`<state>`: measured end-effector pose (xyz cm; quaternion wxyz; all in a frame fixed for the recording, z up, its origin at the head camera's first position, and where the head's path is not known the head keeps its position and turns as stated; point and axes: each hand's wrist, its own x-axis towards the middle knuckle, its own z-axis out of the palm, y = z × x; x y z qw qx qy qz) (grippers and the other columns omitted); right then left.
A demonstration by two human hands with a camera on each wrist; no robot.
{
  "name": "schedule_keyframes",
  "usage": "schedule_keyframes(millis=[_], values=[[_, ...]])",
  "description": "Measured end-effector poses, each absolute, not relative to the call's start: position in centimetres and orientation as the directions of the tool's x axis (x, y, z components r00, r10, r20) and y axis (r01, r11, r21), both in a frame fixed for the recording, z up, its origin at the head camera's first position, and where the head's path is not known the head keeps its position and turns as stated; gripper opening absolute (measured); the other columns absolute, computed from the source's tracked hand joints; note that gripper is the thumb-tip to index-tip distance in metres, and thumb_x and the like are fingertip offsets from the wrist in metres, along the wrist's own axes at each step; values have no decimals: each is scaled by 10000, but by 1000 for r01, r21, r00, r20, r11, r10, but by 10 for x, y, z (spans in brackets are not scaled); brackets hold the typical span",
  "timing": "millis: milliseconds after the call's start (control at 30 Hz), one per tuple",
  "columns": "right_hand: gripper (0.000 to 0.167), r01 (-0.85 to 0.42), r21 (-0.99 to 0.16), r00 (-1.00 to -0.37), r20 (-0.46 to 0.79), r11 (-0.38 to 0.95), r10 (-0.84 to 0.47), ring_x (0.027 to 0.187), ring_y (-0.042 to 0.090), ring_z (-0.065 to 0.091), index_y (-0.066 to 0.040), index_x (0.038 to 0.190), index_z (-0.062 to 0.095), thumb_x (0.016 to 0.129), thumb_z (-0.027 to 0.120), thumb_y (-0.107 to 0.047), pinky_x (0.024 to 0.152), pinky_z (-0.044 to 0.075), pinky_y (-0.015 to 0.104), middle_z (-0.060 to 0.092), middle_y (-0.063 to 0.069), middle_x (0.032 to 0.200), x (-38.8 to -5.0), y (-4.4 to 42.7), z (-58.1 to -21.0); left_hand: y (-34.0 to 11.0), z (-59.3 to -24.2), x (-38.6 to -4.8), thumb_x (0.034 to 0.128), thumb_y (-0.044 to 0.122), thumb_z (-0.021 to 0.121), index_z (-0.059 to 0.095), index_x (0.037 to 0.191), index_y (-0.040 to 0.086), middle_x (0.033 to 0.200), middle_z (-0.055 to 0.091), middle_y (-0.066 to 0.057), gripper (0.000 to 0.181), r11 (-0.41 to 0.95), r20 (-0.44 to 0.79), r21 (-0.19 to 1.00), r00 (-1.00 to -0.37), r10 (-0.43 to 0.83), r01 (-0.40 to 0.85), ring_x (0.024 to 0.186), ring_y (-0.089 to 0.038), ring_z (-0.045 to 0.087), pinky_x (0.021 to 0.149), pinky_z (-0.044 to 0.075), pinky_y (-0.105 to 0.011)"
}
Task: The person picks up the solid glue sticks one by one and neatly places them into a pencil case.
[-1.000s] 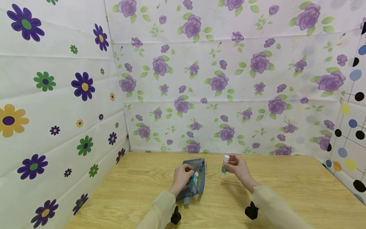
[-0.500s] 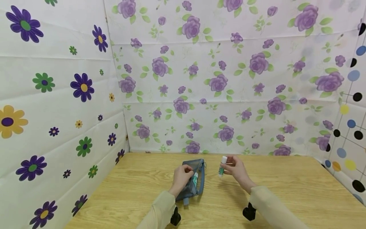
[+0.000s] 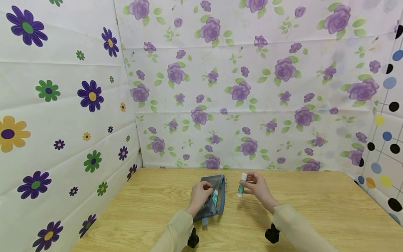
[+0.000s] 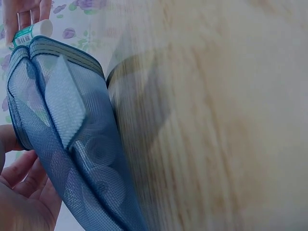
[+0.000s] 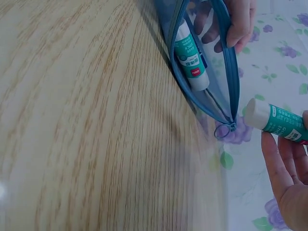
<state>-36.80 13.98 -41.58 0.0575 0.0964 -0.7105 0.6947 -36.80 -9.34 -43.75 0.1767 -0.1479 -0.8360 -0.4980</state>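
A blue mesh zipper pouch (image 3: 206, 210) lies on the table with its mouth facing right. My left hand (image 3: 200, 196) pinches the pouch's upper edge, and in the right wrist view its thumb and fingers grip the zipper rim (image 5: 232, 72). Inside the mouth rests a green-and-white glue stick (image 5: 192, 57). Through the mesh in the left wrist view, round ends (image 4: 100, 150) of things inside show faintly. Right of the pouch, apart from it, my right hand (image 3: 259, 189) holds a second glue stick (image 3: 241, 185) between thumb and fingers, its white cap up and tilted slightly right.
The wooden table (image 3: 151, 199) runs back to a flowered cloth wall (image 3: 195, 140). A daisy-print cloth (image 3: 69, 115) hangs on the left, a dotted one (image 3: 385, 150) on the right. A ring pull (image 5: 224, 131) hangs at the zipper's end.
My right hand has carried its glue stick left and slightly down, closer to the pouch. The left hand keeps its hold on the pouch and has barely moved.
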Motion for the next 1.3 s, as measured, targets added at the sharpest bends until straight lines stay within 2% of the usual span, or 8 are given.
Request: schedule_keyframes(millis=[200,633,900,1300], values=[[331,-198,-980,-979,197,12,-53,824,270,564,67,1097,468,825,637,-16,685,490,432,508,177,966,-369,135,-416,-91,-437,-370,820,37,604,661,838,31,705,543,1,60,499,376,794,-925,48,348,588,-135,471,513,410,-290],[349,-172,-985,-984,170,21,-56,822,282,568,68,1102,479,823,652,-49,649,501,415,511,184,974,-374,126,-419,-91,-438,-373,819,42,602,661,834,49,702,544,9,62,501,371,794,-927,48,344,585,-129,474,516,412,-280],[313,-133,-991,-987,132,9,-94,790,283,578,83,1086,484,834,631,-30,707,460,512,528,188,953,-370,118,-418,-92,-436,-370,807,33,602,654,827,24,684,537,3,56,501,386,788,-921,53,359,571,-136,475,502,412,-289],[340,-66,-998,-990,64,14,-125,793,282,577,85,1090,474,828,646,-47,666,484,474,517,188,957,-369,109,-419,-92,-436,-370,818,25,598,653,839,23,692,538,-1,59,492,373,797,-926,56,350,565,-133,477,496,414,-282]])
